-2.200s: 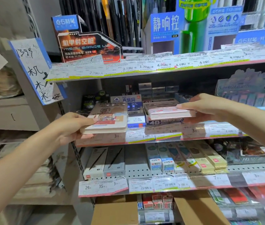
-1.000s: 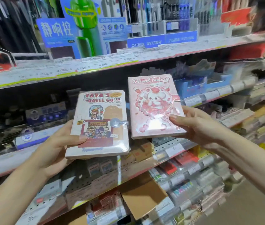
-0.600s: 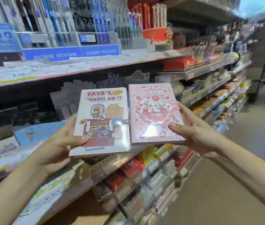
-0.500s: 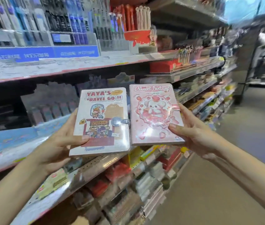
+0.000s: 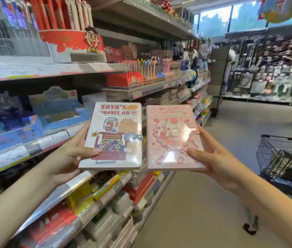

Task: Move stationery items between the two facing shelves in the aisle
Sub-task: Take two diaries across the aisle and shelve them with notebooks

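A white notebook (image 5: 112,135) is gripped upright by the left hand (image 5: 68,156), thumb across its cover. Just beside it, a pink notebook (image 5: 172,137) is grasped by the right hand (image 5: 211,158); both are held before the shelf (image 5: 52,138). The fingers behind are probably curled.

1. We hold two notebooks side by side: the travel notebook (image 5: 112,136) in our left hand (image 5: 70,156), the dessert notebook (image 5: 172,138) in our right hand (image 5: 211,158).
2. Stocked shelves (image 5: 52,138) run behind them at left.
3. A wire basket (image 5: 282,156) stands at right.
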